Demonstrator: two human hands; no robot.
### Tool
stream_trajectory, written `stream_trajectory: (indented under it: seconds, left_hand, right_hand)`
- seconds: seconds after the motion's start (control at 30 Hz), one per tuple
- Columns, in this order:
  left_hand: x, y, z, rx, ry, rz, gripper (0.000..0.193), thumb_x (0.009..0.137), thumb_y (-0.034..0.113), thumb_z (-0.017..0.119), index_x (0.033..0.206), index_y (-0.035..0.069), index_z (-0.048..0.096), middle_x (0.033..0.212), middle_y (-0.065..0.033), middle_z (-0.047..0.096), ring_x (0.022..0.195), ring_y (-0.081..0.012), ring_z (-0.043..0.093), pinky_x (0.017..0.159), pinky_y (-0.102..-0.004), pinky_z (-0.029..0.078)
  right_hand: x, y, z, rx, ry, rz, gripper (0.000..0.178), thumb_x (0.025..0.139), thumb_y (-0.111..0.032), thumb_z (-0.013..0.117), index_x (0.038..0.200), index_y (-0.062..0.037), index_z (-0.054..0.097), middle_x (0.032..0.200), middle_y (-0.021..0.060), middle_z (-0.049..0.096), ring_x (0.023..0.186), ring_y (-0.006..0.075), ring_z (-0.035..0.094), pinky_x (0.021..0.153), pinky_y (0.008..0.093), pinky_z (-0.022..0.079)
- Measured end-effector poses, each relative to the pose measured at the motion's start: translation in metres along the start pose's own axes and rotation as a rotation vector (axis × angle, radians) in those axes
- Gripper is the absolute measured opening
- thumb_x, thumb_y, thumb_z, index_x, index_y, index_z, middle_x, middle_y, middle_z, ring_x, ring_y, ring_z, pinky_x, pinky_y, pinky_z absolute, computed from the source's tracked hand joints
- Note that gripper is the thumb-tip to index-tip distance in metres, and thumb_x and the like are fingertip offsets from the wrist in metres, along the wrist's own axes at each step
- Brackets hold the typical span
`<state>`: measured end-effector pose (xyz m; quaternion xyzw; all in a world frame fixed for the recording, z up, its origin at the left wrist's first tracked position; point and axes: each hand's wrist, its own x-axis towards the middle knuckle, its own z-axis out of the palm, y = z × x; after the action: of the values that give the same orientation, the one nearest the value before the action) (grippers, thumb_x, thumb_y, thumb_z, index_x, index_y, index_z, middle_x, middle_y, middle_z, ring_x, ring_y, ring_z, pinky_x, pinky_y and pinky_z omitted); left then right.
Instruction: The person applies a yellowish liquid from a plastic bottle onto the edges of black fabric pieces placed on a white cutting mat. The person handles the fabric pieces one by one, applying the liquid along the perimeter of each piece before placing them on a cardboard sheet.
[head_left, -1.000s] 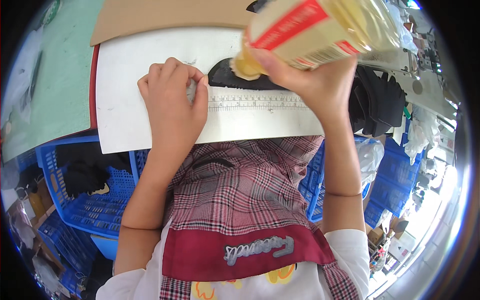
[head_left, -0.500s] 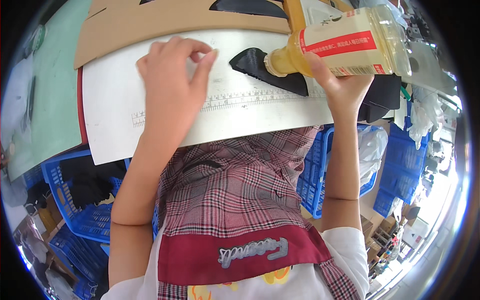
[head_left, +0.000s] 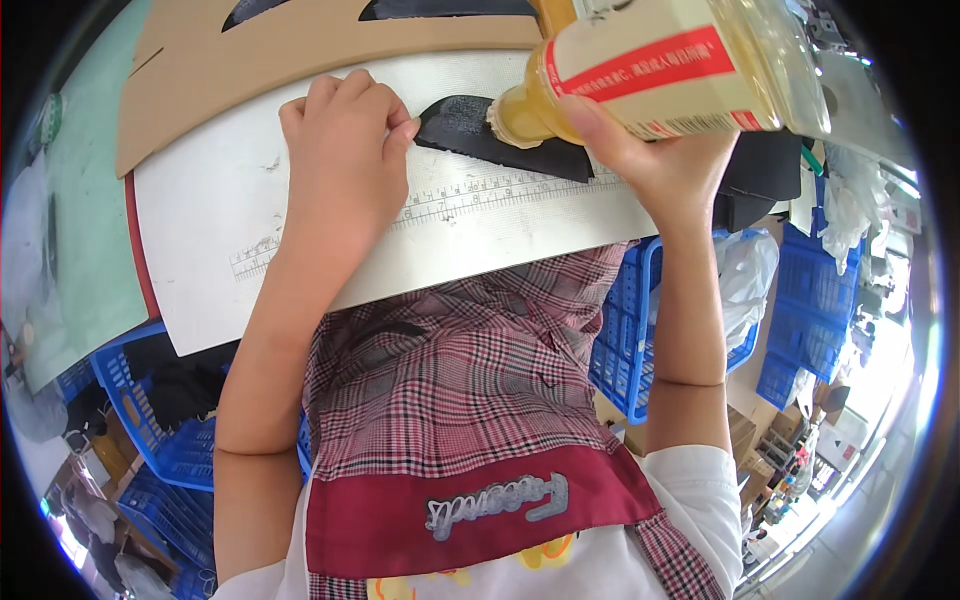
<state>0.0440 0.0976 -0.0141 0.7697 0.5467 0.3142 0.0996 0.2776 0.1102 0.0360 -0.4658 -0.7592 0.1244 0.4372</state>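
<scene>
In my right hand [head_left: 655, 160] is a clear bottle [head_left: 650, 65] of yellow liquid, with a cream and red label. It is tipped over, its mouth down on a curved black piece [head_left: 470, 125] of what looks like leather or fabric. The piece lies on a white board [head_left: 210, 220] with ruler markings, and a patch of its top looks wet. My left hand [head_left: 350, 170] pinches the pointed left end of the piece between thumb and finger.
Behind the board lies brown cardboard [head_left: 290, 60] carrying more black pieces [head_left: 440, 8]. A green surface [head_left: 90, 230] is at the left. Below the table stand blue crates [head_left: 180, 430], one with black material inside. Black material [head_left: 760, 170] lies right of my right hand.
My left hand has closed on the black piece's left tip; before, it hovered apart from it. The bottle mouth has shifted left along the piece, and its top now looks wet.
</scene>
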Motion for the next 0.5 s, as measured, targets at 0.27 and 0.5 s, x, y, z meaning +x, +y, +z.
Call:
stream_trajectory:
  seconds: [0.27,0.5]
  left_hand:
    - [-0.004,-0.002,-0.008,0.01,-0.014,0.006,0.008,0.075,0.006,0.065,0.075,0.005,0.057,0.079,-0.0031,0.054,0.084,-0.0232,0.049,0.08,-0.0365,0.032]
    - [-0.025,-0.031,-0.054,0.152,0.014,-0.139,0.006,0.077,0.007,0.063,0.076,0.005,0.057,0.076,-0.0035,0.055,0.08,-0.022,0.05,0.081,-0.0346,0.033]
  right_hand:
    - [-0.007,-0.011,-0.021,-0.091,-0.007,-0.087,0.045,0.061,-0.023,0.085,0.091,0.0033,0.064,0.081,0.0087,0.068,0.07,0.0142,0.066,0.065,0.0259,0.054]
    - [-0.005,-0.016,-0.015,-0.041,0.06,-0.024,0.044,0.06,-0.023,0.082,0.092,0.0006,0.064,0.086,0.0056,0.068,0.075,0.0141,0.065,0.07,0.027,0.053]
